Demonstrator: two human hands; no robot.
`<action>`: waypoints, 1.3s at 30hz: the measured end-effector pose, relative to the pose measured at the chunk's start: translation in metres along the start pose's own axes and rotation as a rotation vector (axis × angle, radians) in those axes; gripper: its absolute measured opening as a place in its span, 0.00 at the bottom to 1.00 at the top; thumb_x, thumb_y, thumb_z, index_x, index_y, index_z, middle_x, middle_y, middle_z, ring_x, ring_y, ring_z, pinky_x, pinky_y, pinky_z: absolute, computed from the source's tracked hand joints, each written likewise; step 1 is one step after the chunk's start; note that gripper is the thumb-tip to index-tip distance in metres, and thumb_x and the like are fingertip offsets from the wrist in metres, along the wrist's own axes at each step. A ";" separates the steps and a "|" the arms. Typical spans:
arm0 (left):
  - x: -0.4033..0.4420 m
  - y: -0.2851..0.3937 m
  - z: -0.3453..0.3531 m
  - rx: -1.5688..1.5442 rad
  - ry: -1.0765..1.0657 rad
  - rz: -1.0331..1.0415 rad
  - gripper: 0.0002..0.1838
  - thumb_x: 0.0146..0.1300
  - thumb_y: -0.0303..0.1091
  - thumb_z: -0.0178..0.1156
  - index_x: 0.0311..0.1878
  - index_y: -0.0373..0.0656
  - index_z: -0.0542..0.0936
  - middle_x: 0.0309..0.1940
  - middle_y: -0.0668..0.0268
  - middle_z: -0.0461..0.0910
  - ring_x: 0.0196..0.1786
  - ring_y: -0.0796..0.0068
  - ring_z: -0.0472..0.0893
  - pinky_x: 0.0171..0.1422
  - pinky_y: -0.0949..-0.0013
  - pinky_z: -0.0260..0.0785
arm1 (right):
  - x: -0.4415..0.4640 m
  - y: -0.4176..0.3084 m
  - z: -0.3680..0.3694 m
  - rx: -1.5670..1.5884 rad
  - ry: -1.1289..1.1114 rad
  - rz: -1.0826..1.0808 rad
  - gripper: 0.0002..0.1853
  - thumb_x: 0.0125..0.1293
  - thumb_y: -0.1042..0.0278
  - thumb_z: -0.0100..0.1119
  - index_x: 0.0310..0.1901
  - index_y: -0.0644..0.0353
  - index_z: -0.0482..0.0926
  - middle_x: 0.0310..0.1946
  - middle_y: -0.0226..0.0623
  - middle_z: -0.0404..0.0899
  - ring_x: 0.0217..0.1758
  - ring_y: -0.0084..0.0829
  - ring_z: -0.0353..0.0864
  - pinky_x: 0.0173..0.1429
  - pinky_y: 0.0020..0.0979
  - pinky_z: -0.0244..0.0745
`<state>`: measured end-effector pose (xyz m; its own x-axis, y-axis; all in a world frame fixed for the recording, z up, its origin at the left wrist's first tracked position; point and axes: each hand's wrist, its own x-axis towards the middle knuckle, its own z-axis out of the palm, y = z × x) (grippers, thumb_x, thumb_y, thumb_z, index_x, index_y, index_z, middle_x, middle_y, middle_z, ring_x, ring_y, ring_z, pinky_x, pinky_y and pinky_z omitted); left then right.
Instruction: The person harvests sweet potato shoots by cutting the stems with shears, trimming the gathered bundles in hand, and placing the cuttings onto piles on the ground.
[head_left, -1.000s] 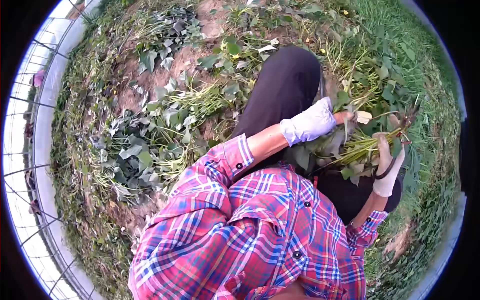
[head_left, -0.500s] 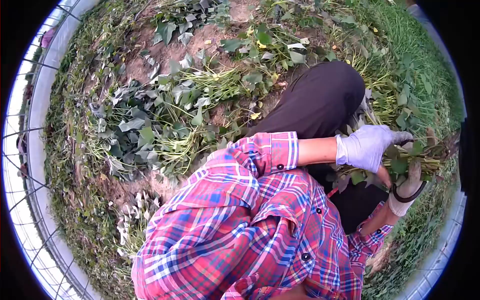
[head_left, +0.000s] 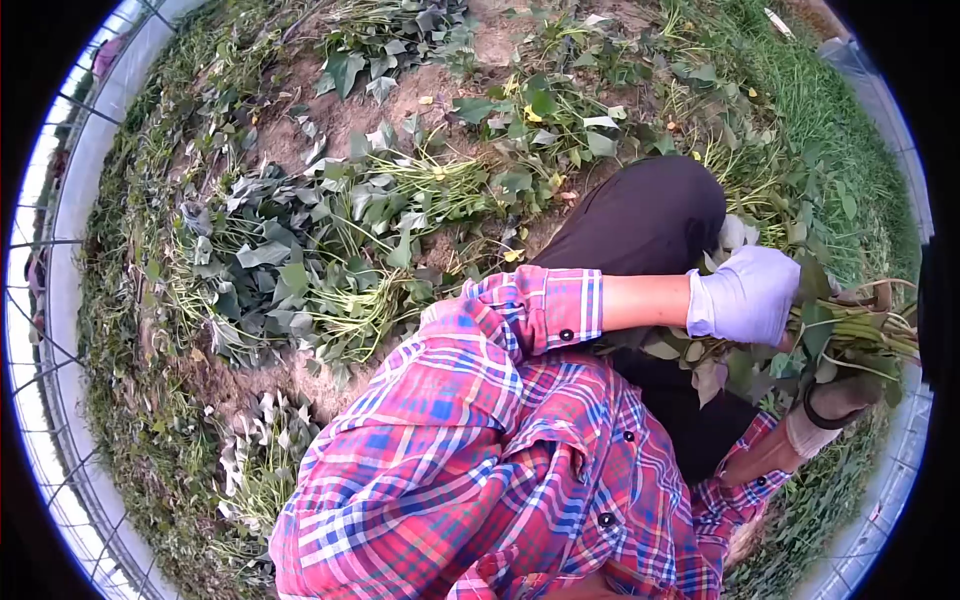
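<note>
Gloved in pale purple, my left hand (head_left: 745,295) is closed around a bundle of leafy green vines (head_left: 855,330), whose cut-looking stems point to the right edge. Just below the stems, my right hand (head_left: 845,398) wears a whitish, soiled glove and is closed on a tool with a black loop handle (head_left: 812,408), which looks like scissors. Its blades are hidden. Broad leaves hang from the bundle beneath my left hand, over my dark trouser leg.
My raised knee (head_left: 650,210) is left of the bundle. Piles of cut vines (head_left: 270,255) lie on brown soil (head_left: 430,90) to the left. Tall grass (head_left: 845,150) grows at right. A metal-framed, pale wall (head_left: 65,300) curves along the left edge.
Both hands and the bundle have moved right. My left hand, earlier reaching to the stems with fingers extended, is now closed around the vines. My knee has shifted right too.
</note>
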<state>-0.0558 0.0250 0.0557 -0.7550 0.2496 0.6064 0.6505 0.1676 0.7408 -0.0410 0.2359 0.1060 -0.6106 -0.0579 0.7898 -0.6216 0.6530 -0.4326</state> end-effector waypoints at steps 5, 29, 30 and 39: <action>0.045 0.022 -0.058 0.187 -0.019 0.013 0.26 0.35 0.52 0.69 0.14 0.33 0.76 0.11 0.53 0.72 0.19 0.55 0.77 0.27 0.60 0.70 | 0.023 -0.046 0.025 0.092 0.277 0.374 0.34 0.67 0.38 0.40 0.57 0.65 0.67 0.53 0.45 0.72 0.51 0.41 0.74 0.51 0.36 0.71; -0.198 -0.435 -0.317 1.207 -0.573 -0.983 0.31 0.42 0.37 0.71 0.55 0.57 0.75 0.60 0.57 0.70 0.52 0.57 0.77 0.47 0.59 0.75 | 0.009 0.024 0.031 0.332 -0.067 0.899 0.27 0.58 0.66 0.62 0.57 0.67 0.66 0.36 0.36 0.80 0.36 0.23 0.80 0.29 0.18 0.71; -0.185 -0.411 -0.303 1.204 -0.564 -0.999 0.34 0.41 0.35 0.72 0.57 0.57 0.74 0.58 0.55 0.71 0.51 0.56 0.77 0.50 0.59 0.74 | 0.010 0.025 0.034 0.291 -0.085 0.943 0.27 0.57 0.67 0.62 0.57 0.66 0.66 0.36 0.35 0.80 0.36 0.23 0.80 0.29 0.18 0.71; -0.148 -0.323 -0.334 1.145 -0.392 -0.879 0.41 0.34 0.39 0.76 0.58 0.57 0.72 0.67 0.59 0.60 0.59 0.58 0.72 0.56 0.60 0.71 | 0.015 0.017 0.039 0.399 -0.133 0.942 0.28 0.58 0.60 0.64 0.56 0.66 0.67 0.36 0.34 0.79 0.35 0.25 0.81 0.30 0.20 0.71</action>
<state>-0.1825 -0.3850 -0.1767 -0.9806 -0.1231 -0.1525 -0.1369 0.9870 0.0838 -0.0798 0.2165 0.0931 -0.9686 0.2485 0.0122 0.0338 0.1800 -0.9831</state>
